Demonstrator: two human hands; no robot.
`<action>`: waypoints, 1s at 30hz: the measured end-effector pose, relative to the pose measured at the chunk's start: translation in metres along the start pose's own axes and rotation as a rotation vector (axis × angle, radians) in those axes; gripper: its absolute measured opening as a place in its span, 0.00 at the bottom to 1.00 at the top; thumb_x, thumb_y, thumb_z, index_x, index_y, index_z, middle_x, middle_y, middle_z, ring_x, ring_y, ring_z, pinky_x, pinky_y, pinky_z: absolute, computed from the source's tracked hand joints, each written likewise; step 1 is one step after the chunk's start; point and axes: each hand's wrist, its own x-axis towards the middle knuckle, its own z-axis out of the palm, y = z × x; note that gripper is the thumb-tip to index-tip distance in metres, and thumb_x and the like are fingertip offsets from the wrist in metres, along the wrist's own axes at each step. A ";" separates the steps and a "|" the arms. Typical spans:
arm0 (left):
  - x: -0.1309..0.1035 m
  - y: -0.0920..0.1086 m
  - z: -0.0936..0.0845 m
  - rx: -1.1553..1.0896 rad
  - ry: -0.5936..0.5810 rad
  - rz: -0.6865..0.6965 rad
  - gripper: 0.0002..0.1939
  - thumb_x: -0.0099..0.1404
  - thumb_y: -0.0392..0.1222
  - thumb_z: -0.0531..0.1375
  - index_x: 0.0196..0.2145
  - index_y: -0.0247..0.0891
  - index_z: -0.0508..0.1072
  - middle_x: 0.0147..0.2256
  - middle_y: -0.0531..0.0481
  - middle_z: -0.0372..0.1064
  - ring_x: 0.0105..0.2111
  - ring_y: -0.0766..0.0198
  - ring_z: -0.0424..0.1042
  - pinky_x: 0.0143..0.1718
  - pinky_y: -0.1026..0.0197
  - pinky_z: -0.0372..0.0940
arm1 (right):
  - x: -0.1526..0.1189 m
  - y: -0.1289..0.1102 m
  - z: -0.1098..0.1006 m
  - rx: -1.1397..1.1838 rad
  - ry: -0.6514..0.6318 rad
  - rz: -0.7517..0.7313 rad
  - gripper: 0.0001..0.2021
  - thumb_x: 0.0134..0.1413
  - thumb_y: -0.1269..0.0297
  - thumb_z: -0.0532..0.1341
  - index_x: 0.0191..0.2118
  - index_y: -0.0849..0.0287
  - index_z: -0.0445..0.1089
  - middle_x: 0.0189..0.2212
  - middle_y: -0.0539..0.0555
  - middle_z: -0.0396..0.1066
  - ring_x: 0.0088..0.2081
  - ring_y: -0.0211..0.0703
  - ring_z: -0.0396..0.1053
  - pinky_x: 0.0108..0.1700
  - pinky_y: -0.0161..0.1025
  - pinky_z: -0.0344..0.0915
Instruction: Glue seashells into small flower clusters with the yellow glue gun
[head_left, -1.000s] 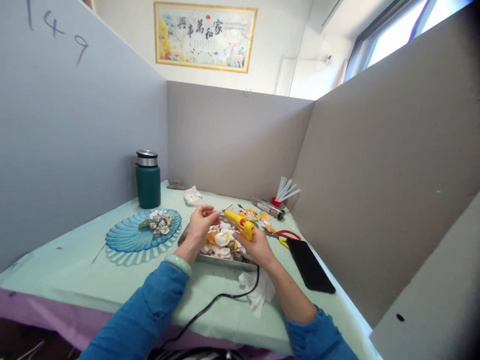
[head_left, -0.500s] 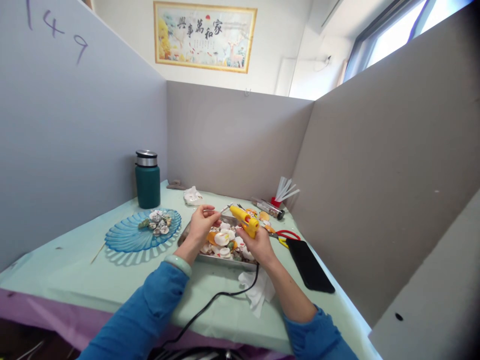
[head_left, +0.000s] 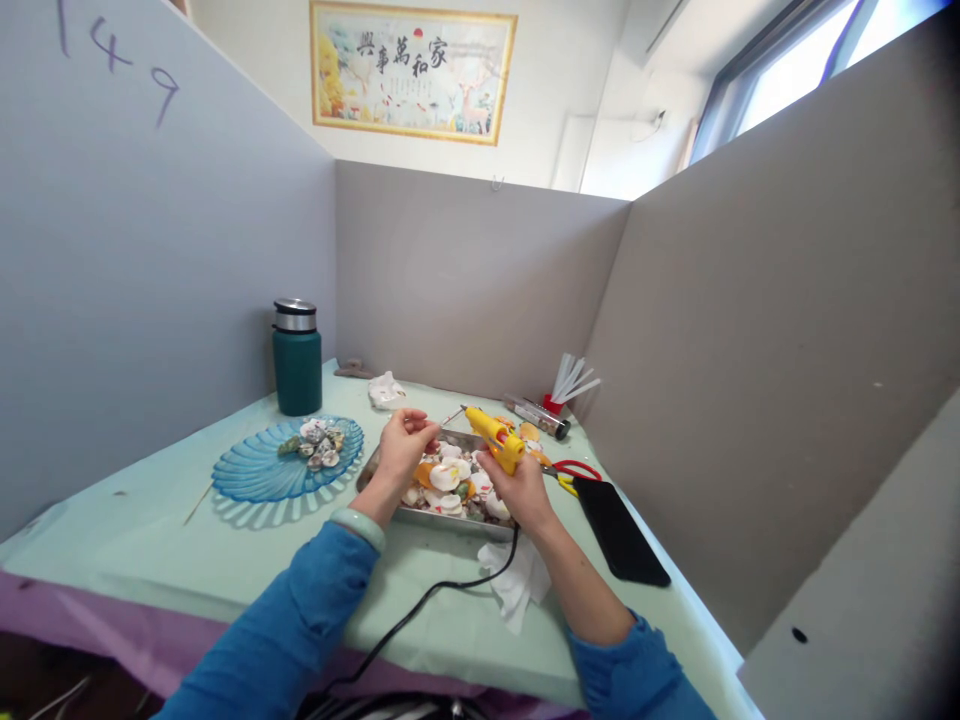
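Observation:
My left hand (head_left: 403, 448) is closed in a pinch above the left side of a metal tray (head_left: 435, 520). Between its fingertips is a thin pale stick (head_left: 451, 416), pointing up and to the right; its exact kind is too small to tell. A yellow hot glue gun (head_left: 491, 432) is gripped by my right hand (head_left: 521, 490), over the tray's right side. The gun's nozzle points up-left and is close to the stick's end; whether they touch I cannot tell. Below both hands, white and orange seashells (head_left: 448, 474) fill the tray.
A blue glass plate (head_left: 247, 470) holding a cluster of small shells (head_left: 321, 442) stands left, before a green bottle (head_left: 297, 370). Scissors (head_left: 576, 470), a black phone (head_left: 621, 530) and glue sticks (head_left: 571, 378) lie right. The gun's cord (head_left: 427, 597) crosses a tissue (head_left: 516, 580).
The glue gun and my right hand have shifted very slightly to the right. My left hand keeps its pinch on the stick almost unmoved. The camera view has moved a little.

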 end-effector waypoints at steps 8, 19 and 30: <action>-0.001 0.001 0.002 0.017 0.010 0.030 0.19 0.44 0.39 0.65 0.33 0.37 0.62 0.24 0.56 0.67 0.16 0.70 0.66 0.20 0.66 0.63 | -0.002 0.000 0.001 -0.017 -0.072 0.003 0.19 0.48 0.50 0.62 0.37 0.62 0.72 0.23 0.53 0.71 0.29 0.47 0.69 0.30 0.39 0.66; 0.002 -0.003 -0.001 0.026 0.034 0.053 0.18 0.45 0.40 0.64 0.33 0.37 0.61 0.24 0.57 0.66 0.16 0.71 0.66 0.19 0.66 0.63 | -0.001 0.002 0.001 -0.014 -0.060 -0.016 0.18 0.49 0.50 0.62 0.36 0.63 0.72 0.22 0.52 0.70 0.29 0.44 0.68 0.28 0.36 0.64; 0.003 -0.002 -0.001 0.042 0.048 0.082 0.18 0.45 0.39 0.63 0.33 0.37 0.61 0.24 0.57 0.66 0.16 0.71 0.66 0.19 0.66 0.62 | -0.001 0.002 0.001 -0.054 -0.046 -0.016 0.17 0.49 0.52 0.61 0.37 0.63 0.72 0.27 0.54 0.72 0.29 0.43 0.67 0.30 0.36 0.64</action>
